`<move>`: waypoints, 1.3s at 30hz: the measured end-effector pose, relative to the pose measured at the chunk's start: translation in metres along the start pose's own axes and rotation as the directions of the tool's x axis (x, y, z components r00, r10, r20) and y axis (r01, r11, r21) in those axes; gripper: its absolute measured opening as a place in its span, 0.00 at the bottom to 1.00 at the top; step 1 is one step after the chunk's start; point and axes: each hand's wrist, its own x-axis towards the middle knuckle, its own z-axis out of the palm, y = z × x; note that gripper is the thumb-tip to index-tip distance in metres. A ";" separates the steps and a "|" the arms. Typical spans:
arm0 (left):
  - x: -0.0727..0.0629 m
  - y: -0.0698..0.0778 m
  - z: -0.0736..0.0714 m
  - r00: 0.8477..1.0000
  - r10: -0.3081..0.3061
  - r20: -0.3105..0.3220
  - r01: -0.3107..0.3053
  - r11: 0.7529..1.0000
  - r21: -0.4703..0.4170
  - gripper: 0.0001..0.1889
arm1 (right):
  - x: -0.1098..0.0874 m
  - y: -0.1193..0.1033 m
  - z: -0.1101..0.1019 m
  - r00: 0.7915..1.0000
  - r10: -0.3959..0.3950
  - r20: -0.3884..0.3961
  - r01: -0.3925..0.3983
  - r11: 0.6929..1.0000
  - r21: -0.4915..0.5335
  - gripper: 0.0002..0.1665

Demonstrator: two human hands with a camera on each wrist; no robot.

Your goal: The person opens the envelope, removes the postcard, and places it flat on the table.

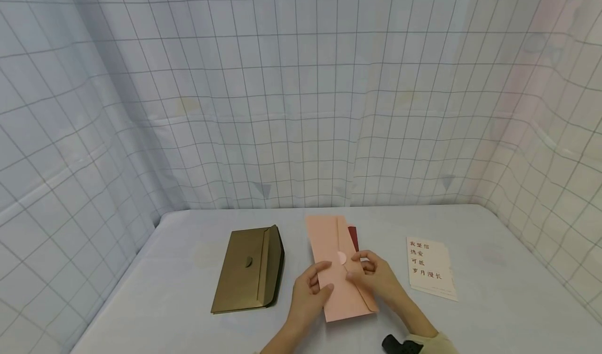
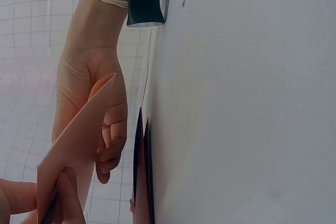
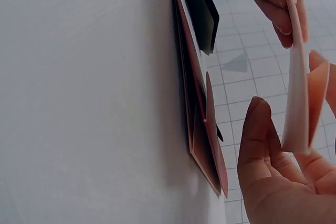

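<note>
A pink envelope is held raised off the table, its flap side facing up with a pale round tab at the flap's middle. My left hand pinches its left edge, thumb on top and fingers curled at the edge. On the other side my right hand holds the flap edge between thumb and fingers. The flap stands a little away from the body in the right wrist view. Partly hidden behind the envelope, a dark red envelope lies on the table.
To the left lies a gold-brown envelope with its dark flap raised. A cream card with printed characters lies on the right. White grid-patterned curtains enclose the back and sides of the white table.
</note>
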 end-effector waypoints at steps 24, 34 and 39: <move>0.001 0.006 -0.006 1.000 0.011 -0.010 -0.011 1.000 0.000 0.24 | -0.002 -0.007 0.003 0.996 -0.093 -0.012 0.090 0.987 -0.134 0.23; 0.004 0.007 -0.009 0.999 -0.031 -0.015 0.030 0.999 -0.021 0.25 | -0.001 -0.007 0.005 0.978 -0.185 -0.096 0.173 0.978 -0.117 0.23; 0.003 0.008 -0.009 0.999 -0.045 -0.017 0.044 0.998 -0.034 0.25 | -0.001 -0.006 0.006 0.947 -0.300 -0.117 0.284 0.949 -0.139 0.24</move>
